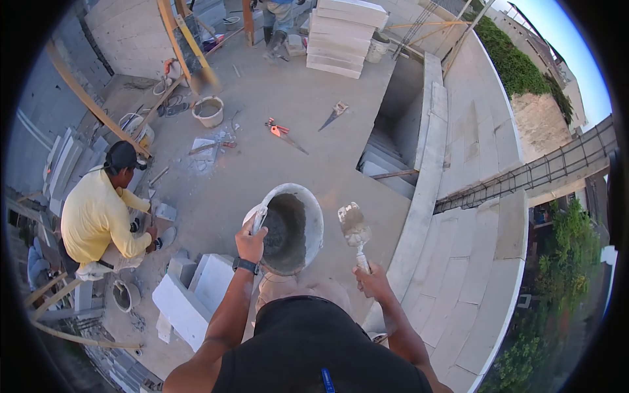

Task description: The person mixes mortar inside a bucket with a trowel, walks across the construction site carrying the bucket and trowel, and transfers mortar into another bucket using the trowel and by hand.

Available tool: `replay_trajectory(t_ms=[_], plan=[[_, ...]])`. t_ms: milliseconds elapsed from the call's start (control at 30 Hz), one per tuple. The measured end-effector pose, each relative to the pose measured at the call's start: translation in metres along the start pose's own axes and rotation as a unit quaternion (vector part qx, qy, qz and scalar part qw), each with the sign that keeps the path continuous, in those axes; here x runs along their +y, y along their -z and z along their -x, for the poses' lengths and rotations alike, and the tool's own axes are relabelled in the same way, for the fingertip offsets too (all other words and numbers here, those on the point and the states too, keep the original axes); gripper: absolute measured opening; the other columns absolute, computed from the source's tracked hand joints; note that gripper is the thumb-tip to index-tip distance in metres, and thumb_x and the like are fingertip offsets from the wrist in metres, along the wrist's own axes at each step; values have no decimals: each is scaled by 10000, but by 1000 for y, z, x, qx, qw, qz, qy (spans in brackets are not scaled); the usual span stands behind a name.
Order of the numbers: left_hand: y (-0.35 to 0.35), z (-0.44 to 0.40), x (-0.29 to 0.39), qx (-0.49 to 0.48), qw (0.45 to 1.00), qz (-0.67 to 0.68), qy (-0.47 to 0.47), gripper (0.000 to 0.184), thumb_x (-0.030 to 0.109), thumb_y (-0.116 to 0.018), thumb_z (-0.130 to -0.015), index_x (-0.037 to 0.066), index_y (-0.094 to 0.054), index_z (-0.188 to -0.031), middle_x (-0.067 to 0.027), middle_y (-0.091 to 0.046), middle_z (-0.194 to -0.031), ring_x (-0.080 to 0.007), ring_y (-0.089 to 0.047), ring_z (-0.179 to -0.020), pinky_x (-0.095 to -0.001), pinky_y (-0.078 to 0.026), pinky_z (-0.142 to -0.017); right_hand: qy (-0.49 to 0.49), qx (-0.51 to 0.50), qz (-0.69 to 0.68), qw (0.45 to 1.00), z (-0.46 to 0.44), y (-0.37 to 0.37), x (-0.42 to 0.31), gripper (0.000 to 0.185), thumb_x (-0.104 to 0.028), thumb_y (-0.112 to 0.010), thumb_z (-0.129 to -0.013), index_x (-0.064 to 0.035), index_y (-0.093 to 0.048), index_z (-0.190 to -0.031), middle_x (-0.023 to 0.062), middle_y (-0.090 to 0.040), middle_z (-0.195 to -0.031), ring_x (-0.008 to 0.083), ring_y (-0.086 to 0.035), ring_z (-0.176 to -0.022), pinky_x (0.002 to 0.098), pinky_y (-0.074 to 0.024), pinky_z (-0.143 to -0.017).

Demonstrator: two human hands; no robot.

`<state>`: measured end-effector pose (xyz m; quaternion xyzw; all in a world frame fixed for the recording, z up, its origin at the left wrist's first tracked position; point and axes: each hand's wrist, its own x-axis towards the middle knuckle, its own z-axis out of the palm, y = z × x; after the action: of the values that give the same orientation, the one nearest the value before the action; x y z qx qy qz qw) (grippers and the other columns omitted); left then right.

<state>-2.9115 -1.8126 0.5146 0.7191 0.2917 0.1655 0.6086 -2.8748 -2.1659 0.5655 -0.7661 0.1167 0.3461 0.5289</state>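
In front of my body, a pale bucket holds grey mortar and tips a little to one side. My left hand, with a watch on the wrist, is closed at the bucket's left edge, on a pale grip at the rim. To the right of the bucket, my right hand is wrapped around the handle of a trowel. Wet mortar coats its blade, which points away from me and is apart from the bucket.
White blocks lie to my left, near a crouching person in yellow. Two handsaws, one dark and one orange-handled, rest on the floor. A stair opening drops away ahead-right, beside a block wall. Another person stands far ahead.
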Motion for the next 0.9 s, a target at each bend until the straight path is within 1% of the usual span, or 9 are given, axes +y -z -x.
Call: replay_trajectory(t_ms=[133, 200, 333, 400, 433, 600, 700, 767, 900], plan=[[-36, -80, 14, -27, 995, -76, -64, 490, 69, -646, -743, 4, -641, -1230, -175, -679, -1170, -253, -647, -1083, -330, -453, -987, -44, 108, -56, 992, -40, 32, -13, 244, -255, -681, -887, -48, -562, -939, 30, -556, -700, 135, -545, -496, 282, -444, -453], [-59, -118, 14, -29, 992, -96, -80, 485, 74, -645, -739, 2, -645, -1219, -185, -675, -1168, -277, -645, -1089, -341, -446, -1002, -34, 169, -180, 968, -63, 48, -13, 235, -251, -677, -887, -52, -560, -929, 32, -543, -686, 144, -548, -488, 286, -441, -434], [-106, -192, -5, 15, 970, -193, -145, 446, 71, -643, -732, 15, -666, -1174, -183, -658, -1147, -322, -608, -1105, -375, -417, -1037, -48, 218, -198, 954, -121, 88, -8, 216, -238, -659, -896, -47, -561, -922, 36, -535, -679, 149, -542, -484, 295, -443, -430], [-131, -228, -6, 58, 955, -287, -43, 450, 59, -658, -719, 26, -673, -1168, -183, -648, -1157, -318, -598, -1121, -390, -426, -1022, -62, 230, -223, 945, -155, 114, -12, 198, -220, -641, -905, -40, -561, -925, 42, -531, -675, 156, -538, -480, 304, -446, -428], [-142, -247, -9, 70, 943, -323, -34, 452, 60, -681, -715, 26, -673, -1165, -192, -653, -1115, -337, -610, -1073, -408, -442, -984, -63, 231, -227, 944, -174, 129, -14, 198, -220, -641, -905, -40, -561, -925, 42, -531, -675, 156, -538, -480, 304, -446, -428], [-181, -334, -17, 88, 951, -295, -24, 453, 74, -699, -729, 19, -657, -1177, -199, -658, -1026, -366, -625, -975, -441, -469, -910, -92, 268, -282, 917, -269, 205, -51, 215, -221, -664, -890, -39, -557, -928, 44, -528, -670, 173, -538, -481, 316, -439, -416], [-203, -368, 0, 114, 946, -302, 16, 430, 80, -699, -732, 10, -659, -1154, -205, -668, -987, -364, -641, -928, -440, -482, -881, -88, 232, -285, 926, -320, 257, -97, 219, -213, -682, -883, -45, -552, -934, 41, -524, -673, 172, -539, -488, 317, -436, -414], [-234, -398, 17, 170, 934, -313, -11, 395, 81, -679, -727, -14, -666, -1110, -210, -670, -933, -349, -657, -859, -417, -498, -819, -74, 221, -273, 933, -361, 288, -135, 215, -212, -683, -883, -49, -549, -928, 40, -523, -675, 171, -538, -489, 316, -437, -416], [-275, -468, 9, 168, 954, -247, 38, 371, 78, -663, -725, -31, -655, -1079, -207, -658, -917, -341, -653, -845, -410, -498, -784, -37, 239, -221, 945, -444, 330, -208, 208, -215, -686, -883, -66, -543, -899, 38, -521, -677, 169, -534, -485, 305, -442, -429]])
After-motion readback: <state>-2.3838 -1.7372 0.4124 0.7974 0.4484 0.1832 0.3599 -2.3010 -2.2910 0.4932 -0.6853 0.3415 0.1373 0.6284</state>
